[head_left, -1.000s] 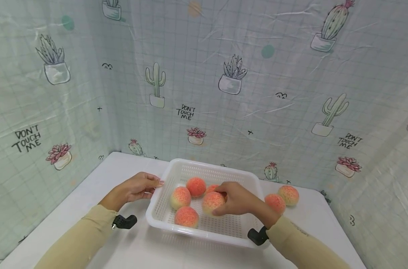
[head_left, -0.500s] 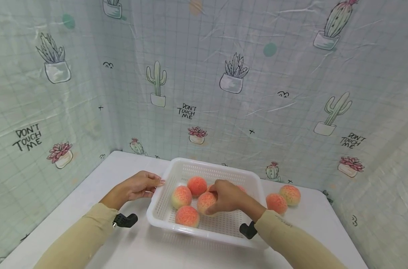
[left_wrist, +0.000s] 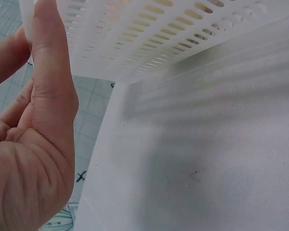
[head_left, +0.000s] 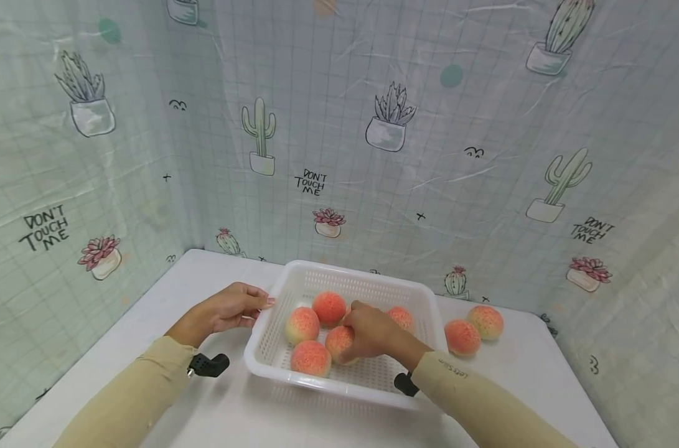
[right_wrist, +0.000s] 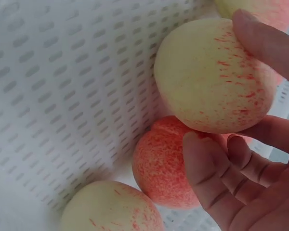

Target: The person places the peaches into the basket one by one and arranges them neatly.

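Note:
A white perforated plastic basket (head_left: 347,391) holds several pink-and-yellow peaches. My left hand (head_left: 229,311) grips the basket's left rim, its thumb (left_wrist: 50,62) lying along the outer wall. Inside the basket, my right hand (head_left: 375,333) holds a peach (head_left: 338,343) between thumb and fingers. In the right wrist view this held peach (right_wrist: 207,77) shows its pale yellow side, and a redder peach (right_wrist: 164,166) lies right beneath it. Around it in the head view sit a left peach (head_left: 302,325), a front peach (head_left: 311,358), a back peach (head_left: 329,308) and a right peach (head_left: 401,318).
Two more peaches, a redder one (head_left: 462,337) and a yellower one (head_left: 485,322), lie on the white table (head_left: 227,404) to the right of the basket. A cactus-print sheet (head_left: 339,124) hangs behind and at both sides of the table.
My right hand has moved left and slightly down with the peach, bringing it near the front and left peaches. The right peach has come into view behind the hand. My left hand stays put.

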Available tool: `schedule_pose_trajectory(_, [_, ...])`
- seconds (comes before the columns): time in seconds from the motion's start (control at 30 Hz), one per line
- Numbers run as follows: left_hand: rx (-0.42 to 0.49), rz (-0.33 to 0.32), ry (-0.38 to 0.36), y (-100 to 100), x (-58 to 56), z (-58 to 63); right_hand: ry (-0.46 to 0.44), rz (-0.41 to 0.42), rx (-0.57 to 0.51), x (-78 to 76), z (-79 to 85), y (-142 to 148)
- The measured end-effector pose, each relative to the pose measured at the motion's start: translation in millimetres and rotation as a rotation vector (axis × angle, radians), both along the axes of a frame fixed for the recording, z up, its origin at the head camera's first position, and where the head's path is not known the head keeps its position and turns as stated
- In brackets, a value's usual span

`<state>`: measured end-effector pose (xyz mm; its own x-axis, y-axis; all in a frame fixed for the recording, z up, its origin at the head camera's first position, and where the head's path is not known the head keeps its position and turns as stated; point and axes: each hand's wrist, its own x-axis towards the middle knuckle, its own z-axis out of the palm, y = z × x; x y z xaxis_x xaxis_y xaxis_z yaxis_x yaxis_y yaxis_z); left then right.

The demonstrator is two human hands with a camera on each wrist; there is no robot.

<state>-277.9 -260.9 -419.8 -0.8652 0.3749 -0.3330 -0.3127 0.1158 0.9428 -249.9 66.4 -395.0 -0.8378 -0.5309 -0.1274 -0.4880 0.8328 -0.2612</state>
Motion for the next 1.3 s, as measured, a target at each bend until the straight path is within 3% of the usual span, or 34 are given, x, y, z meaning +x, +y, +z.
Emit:
schedule_pose_trajectory(0.43, [-0.012, 0.006, -0.003, 2, -0.2, 1.4, -0.013, -0.029, 0.046, 2.3, 0.5, -3])
schedule_pose_trajectory(0.8, [-0.007, 0.009, 0.0, 1, -1.0, 0.0, -0.047, -0.008, -0.054, -3.3, -0.2, 5])
schedule_pose_trajectory(0.93, [-0.003, 0.007, -0.001, 2, -1.4, 0.7, -0.06, -0.017, -0.115, -5.4, 7.2, 17])
schedule_pose_trajectory(1.1, [-0.005, -0.001, 0.002, 3, -1.3, 1.6, -0.081, -0.115, -0.196, -5.0, 22.3, 36])
schedule_pose_trajectory(1.3, [-0.018, -0.005, -0.001, 3, -1.8, 0.8, -0.074, -0.172, -0.279, -3.3, 39.7, 73])
